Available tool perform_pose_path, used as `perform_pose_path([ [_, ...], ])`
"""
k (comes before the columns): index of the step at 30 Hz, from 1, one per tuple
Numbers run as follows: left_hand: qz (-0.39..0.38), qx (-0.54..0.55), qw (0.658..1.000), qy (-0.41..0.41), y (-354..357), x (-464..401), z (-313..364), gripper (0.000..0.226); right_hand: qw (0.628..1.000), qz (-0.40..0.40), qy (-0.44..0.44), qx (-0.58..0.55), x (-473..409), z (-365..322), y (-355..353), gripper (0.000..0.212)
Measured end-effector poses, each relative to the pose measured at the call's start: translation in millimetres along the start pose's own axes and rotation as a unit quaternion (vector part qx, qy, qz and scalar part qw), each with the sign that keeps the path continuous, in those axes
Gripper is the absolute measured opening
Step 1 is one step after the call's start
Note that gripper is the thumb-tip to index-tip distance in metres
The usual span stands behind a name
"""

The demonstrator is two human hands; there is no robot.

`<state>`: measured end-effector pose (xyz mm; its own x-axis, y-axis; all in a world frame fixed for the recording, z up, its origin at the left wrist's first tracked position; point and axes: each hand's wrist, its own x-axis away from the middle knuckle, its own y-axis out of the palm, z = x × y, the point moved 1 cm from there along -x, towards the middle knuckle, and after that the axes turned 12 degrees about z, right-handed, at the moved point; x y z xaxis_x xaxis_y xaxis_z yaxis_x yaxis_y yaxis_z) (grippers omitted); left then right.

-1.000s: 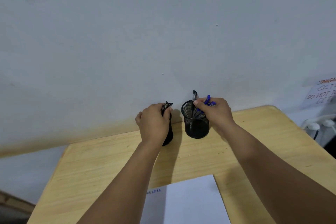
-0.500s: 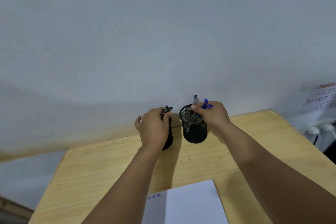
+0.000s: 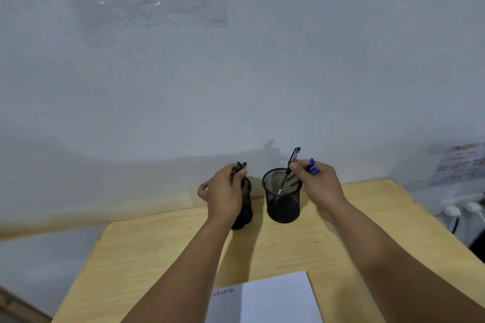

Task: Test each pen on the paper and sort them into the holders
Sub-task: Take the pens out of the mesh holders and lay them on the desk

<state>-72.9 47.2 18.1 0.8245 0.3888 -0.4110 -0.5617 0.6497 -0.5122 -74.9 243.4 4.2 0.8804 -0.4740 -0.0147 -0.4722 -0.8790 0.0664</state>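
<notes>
My right hand (image 3: 319, 186) has drawn its pens upward: a second ago the black-capped pen (image 3: 293, 162) stood deep in the right holder (image 3: 283, 200) with only its top showing, and now most of its barrel rises clear above the rim, tilted toward the wall. The blue pens (image 3: 312, 166) in the same grip have come up with it (they sat lower against the rim before). My left hand (image 3: 226, 191) has lifted its bunch of dark pens (image 3: 239, 168) a little higher over the left holder (image 3: 245, 207).
</notes>
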Motion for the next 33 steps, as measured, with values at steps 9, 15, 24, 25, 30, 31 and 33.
perform_pose_path([
  [9,0.047,0.236,0.970,-0.027,-41,-6,30,0.014,0.994,0.001,-0.093,-0.053,26,-59,-4,0.011],
  [15,0.043,0.280,0.959,-0.011,-87,2,45,0.016,0.991,-0.070,-0.087,-0.079,65,-81,13,0.007],
  [24,-0.028,0.183,0.981,-0.060,-167,36,-22,0.020,0.974,-0.212,0.057,-0.052,155,-40,73,0.004],
  [25,-0.051,0.166,0.982,-0.077,-175,39,-34,0.023,0.970,-0.225,0.083,-0.041,167,-34,80,0.005],
  [30,-0.124,0.103,0.971,-0.175,-204,56,-86,0.030,0.952,-0.255,0.164,0.045,211,-3,107,0.024],
  [31,-0.133,0.090,0.967,-0.196,-209,61,-94,0.030,0.946,-0.265,0.172,0.066,220,4,111,0.027],
  [33,-0.153,0.066,0.959,-0.228,-216,69,-109,0.031,0.935,-0.286,0.183,0.100,236,15,117,0.028],
])
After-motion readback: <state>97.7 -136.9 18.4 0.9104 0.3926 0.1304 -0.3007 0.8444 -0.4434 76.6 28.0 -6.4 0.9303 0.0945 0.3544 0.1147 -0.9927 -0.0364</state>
